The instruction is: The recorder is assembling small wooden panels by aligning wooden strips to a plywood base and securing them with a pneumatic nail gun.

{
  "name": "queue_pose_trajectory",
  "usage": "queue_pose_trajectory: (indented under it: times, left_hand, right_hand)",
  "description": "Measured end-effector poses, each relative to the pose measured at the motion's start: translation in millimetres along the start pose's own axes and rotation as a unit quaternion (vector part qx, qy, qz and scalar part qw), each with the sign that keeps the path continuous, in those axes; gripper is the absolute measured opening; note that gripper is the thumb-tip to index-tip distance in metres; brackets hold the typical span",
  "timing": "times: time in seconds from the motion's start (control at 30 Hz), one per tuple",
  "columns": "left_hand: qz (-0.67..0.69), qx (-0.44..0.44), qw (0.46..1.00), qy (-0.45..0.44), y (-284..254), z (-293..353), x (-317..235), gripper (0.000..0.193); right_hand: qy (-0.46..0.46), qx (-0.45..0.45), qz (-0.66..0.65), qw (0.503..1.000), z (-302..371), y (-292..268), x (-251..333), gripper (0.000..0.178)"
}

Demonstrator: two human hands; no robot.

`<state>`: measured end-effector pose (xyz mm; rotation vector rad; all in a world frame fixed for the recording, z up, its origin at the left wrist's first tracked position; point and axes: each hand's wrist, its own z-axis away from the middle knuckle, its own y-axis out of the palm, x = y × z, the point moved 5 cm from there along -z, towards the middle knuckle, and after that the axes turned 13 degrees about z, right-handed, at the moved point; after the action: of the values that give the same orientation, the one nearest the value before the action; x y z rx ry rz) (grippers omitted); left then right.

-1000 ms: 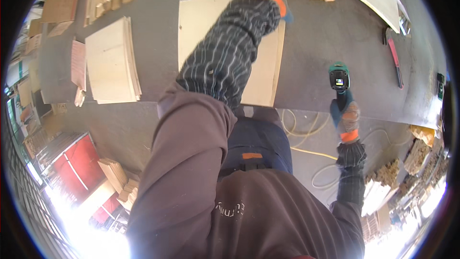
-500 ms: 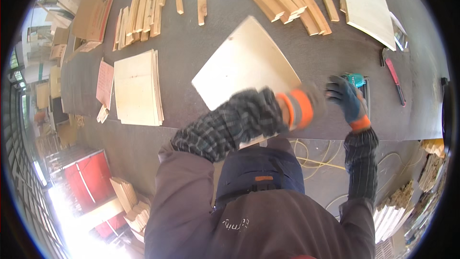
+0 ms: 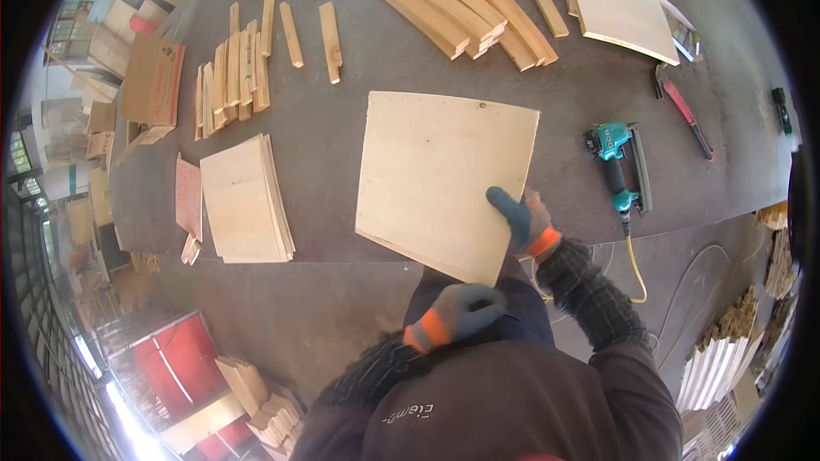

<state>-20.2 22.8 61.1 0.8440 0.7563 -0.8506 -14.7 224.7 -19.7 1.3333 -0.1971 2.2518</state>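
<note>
A thin, pale wooden panel [image 3: 436, 175] is tilted at the near side of the table, its near corner past the table edge. My right hand [image 3: 528, 220], in a grey-blue glove with an orange cuff, grips its right edge, thumb on top and the other fingers hidden beneath. My left hand [image 3: 461, 312], gloved alike, is in front of my body just below the panel's near corner. Its fingers are curled in, and what they hold, if anything, is hidden. To the right of the panel a teal nail gun [image 3: 613, 145] lies on the table.
Stacked panels [image 3: 243, 201] lie at left beside a pinkish board [image 3: 189, 196]. Short wooden strips [image 3: 235, 72] and longer slats [image 3: 444, 4] are farther back. At right are a red-handled hammer-like tool [image 3: 683, 111] and more panels [image 3: 623, 4]. A yellow hose [image 3: 636, 269] hangs off the table edge.
My left hand has drawn back from across the panel toward my body. My right hand has moved from beside the nail gun onto the panel's edge. The panel has turned.
</note>
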Motion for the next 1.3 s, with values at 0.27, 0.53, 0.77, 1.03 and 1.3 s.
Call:
queue_pose_trajectory:
  times: [0.27, 0.53, 0.77, 1.03, 1.3]
  left_hand:
    - [0.329, -0.272, 0.896, -0.124, -94, 20, 110, 0.030]
    - [0.418, -0.319, 0.849, 0.060, -215, 13, 103, 0.035]
    - [0.372, -0.347, 0.860, 0.040, -246, 16, 92, 0.032]
    - [0.358, -0.440, 0.811, 0.143, -260, 34, 84, 0.032]
    - [0.380, -0.468, 0.778, 0.175, -276, 35, 98, 0.028]
  right_hand:
    - [0.118, -0.097, -0.060, 0.986, -5, 70, -61, 0.050]
    - [-0.074, 0.102, 0.337, 0.933, -7, 42, 5, 0.031]
    - [-0.290, -0.302, 0.660, 0.624, -197, -43, 158, 0.053]
    - [-0.119, -0.295, 0.729, 0.606, -270, -31, 158, 0.058]
    - [-0.044, -0.250, 0.698, 0.669, -252, -44, 138, 0.060]
